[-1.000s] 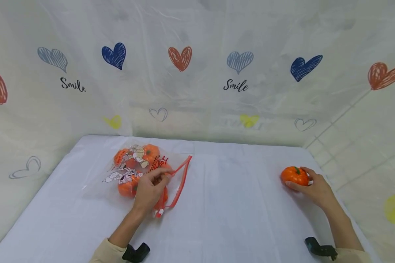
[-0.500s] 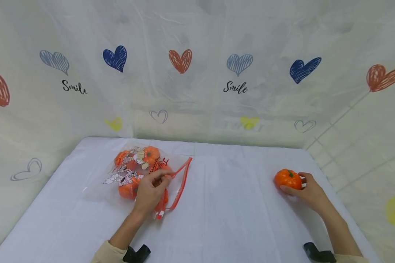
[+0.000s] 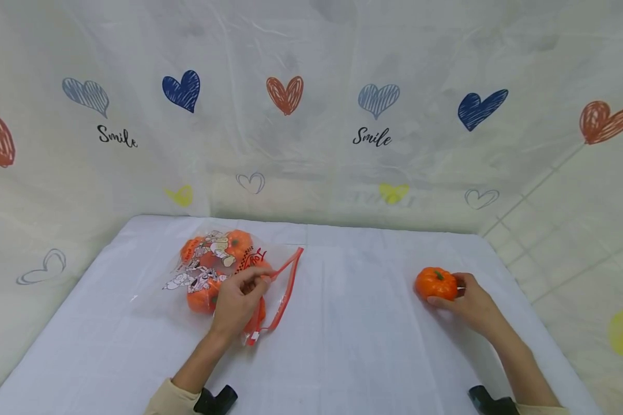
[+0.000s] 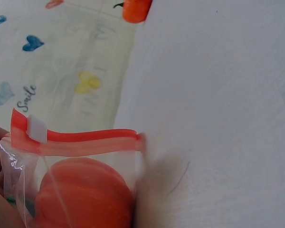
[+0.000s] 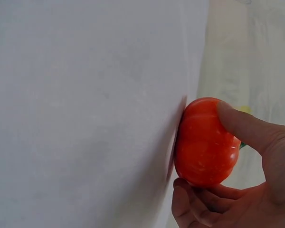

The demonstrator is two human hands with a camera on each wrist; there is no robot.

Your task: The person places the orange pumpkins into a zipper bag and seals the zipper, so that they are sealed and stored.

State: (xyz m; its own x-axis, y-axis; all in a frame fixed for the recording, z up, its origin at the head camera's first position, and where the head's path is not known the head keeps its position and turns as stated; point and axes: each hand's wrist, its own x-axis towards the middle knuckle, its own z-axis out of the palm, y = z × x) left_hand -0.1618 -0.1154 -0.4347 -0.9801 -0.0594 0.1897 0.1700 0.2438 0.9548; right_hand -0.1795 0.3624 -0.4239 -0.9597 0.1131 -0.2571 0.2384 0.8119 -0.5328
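Observation:
My right hand (image 3: 475, 305) grips a small orange toy pumpkin (image 3: 436, 283) with a green stem, close over the right part of the table. In the right wrist view the thumb lies on one side of the pumpkin (image 5: 206, 142) and the fingers curl round the other. On the left lies a clear zip bag (image 3: 156, 300) with cartoon prints and a red slider edge (image 3: 288, 288). Several similar orange pumpkins (image 3: 239, 243) are inside it. My left hand (image 3: 236, 305) pinches the bag near its red edge. A white slider (image 4: 37, 128) shows on that edge in the left wrist view.
A white cloth covers the table (image 3: 363, 334). Behind it and at the sides hang pale sheets (image 3: 322, 155) printed with hearts and "Smile". Dark wrist-worn devices (image 3: 218, 399) sit at both wrists.
My right hand has carried the pumpkin leftward across the table, from near the right edge toward the middle. The left hand stays in place on the bag.

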